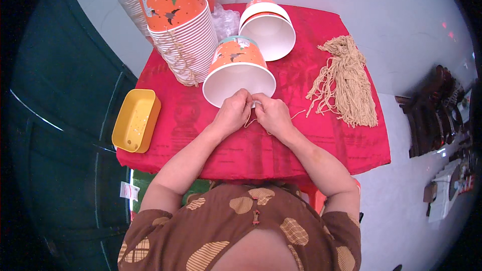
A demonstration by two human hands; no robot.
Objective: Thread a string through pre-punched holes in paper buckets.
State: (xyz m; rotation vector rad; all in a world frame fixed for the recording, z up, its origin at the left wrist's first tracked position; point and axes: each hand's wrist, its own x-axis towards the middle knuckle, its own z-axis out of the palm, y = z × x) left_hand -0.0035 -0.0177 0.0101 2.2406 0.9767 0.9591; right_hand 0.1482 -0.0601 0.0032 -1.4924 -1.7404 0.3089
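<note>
An orange printed paper bucket (241, 79) lies on its side in front of me, its white open mouth toward me. At the near edge of its rim, my left hand (233, 111) and my right hand (274, 115) are close together. Both have their fingers closed in a pinch. A thin tan string (248, 119) hangs from between the fingers, and a loose end trails to the right over the cloth. Something small and whitish shows between the fingertips; what exactly happens there is hidden by the hands.
A red cloth (201, 145) covers the table. Tall stacks of paper buckets (183, 45) stand at the back left, beside crumpled clear plastic (226, 22). More buckets (273, 35) lie behind. A yellow tub (145, 130) sits left, a bundle of tan strings (351, 85) right.
</note>
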